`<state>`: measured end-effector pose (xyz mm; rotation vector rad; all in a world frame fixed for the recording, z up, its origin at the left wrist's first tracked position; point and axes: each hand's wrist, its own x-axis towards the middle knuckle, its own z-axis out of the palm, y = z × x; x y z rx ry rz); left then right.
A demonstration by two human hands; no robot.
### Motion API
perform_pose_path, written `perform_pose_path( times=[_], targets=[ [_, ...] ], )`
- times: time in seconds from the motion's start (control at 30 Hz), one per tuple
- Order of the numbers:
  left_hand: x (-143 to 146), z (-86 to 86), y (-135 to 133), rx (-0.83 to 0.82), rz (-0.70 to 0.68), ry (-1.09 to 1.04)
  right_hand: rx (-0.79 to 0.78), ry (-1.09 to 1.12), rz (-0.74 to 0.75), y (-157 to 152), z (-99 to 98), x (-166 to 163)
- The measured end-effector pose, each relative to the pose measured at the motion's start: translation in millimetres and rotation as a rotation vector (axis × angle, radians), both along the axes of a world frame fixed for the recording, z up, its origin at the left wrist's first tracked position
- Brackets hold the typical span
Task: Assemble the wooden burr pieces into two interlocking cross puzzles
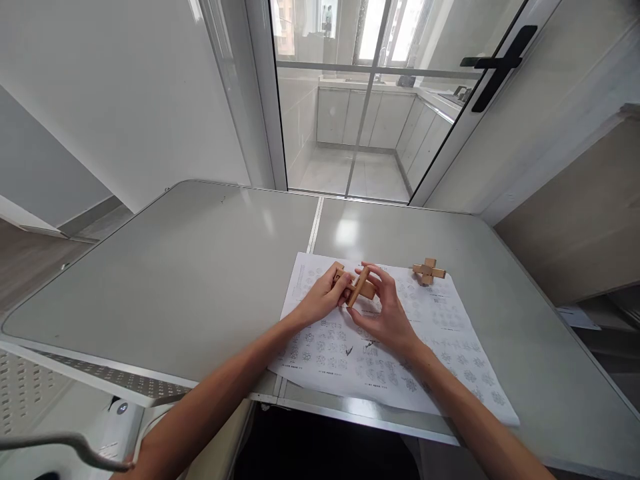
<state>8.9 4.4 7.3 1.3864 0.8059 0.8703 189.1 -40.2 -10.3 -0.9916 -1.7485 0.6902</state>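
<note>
Both of my hands meet over a printed instruction sheet (425,347) on a grey folding table (200,267). My left hand (320,299) pinches the left end of a cluster of wooden puzzle bars (361,287). My right hand (385,310) curls round the same cluster from the right, thumb and fingers closed on one slanted bar. A second, smaller assembled wooden cross (428,272) lies on the sheet's far right part, apart from both hands.
The sheet carries rows of small diagrams and overhangs the table's near edge. A seam (314,227) splits the table top in two. Behind it stands a glass sliding door (360,100) with a black handle (500,63). A perforated metal shelf (115,380) juts out at lower left.
</note>
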Motion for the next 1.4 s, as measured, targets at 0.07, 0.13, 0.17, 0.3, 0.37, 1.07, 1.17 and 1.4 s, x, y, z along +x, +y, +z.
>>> perform_pose_path(
  times=[0.07, 0.13, 0.17, 0.3, 0.37, 1.07, 1.17, 1.4],
  targets=[
    [-0.1, 0.8, -0.2, 0.013, 0.010, 0.013, 0.002, -0.008, -0.006, -0.1, 0.6, 0.0],
    [-0.4, 1.5, -0.4, 0.029, 0.019, 0.035, 0.005, -0.012, -0.007, 0.0, 0.6, 0.2],
    [-0.5, 1.9, -0.7, 0.041, 0.025, 0.050, 0.006, -0.013, -0.008, 0.1, 0.3, 0.3],
    [-0.8, 3.4, -2.3, 0.108, 0.043, 0.125, 0.015, -0.021, -0.018, 0.4, -2.1, 0.9],
    [-0.9, 3.8, -3.0, 0.127, 0.044, 0.148, 0.025, -0.030, -0.031, 0.3, -2.6, 1.0],
    [-0.7, 2.4, -3.3, 0.118, 0.048, 0.146, 0.072, -0.061, -0.071, 0.1, -1.4, 1.0],
    [-0.5, 1.6, -3.3, 0.108, 0.048, 0.138, 0.068, -0.060, -0.072, 0.1, -1.1, 1.0],
    [-0.4, 0.6, -2.4, 0.108, 0.037, 0.146, 0.082, -0.070, -0.074, -0.2, -0.7, 0.9]
  ],
)
